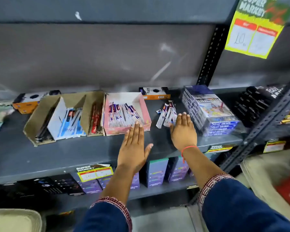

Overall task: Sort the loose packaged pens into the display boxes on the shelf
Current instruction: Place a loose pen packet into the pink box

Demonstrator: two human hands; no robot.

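A pink display box [146, 113] on the grey shelf [57, 153] holds several white and purple packaged pens [124, 113]. My left hand [133, 148] lies flat, fingers together, with its fingertips on the front edge of the pink box. To the right, a small loose pile of the same packaged pens [167, 114] lies on the shelf. My right hand [183, 129] is flat and open, its fingertips touching the near end of that pile. Neither hand grips anything.
Left of the pink box stand a brown cardboard box with red pens [96, 114] and a white-divided box with blue pens [70, 121]. A wrapped stack of blue boxes [209, 111] sits right of the pile. Orange-and-black cartons stand at the back. A slotted black upright [209, 56] divides the bays.
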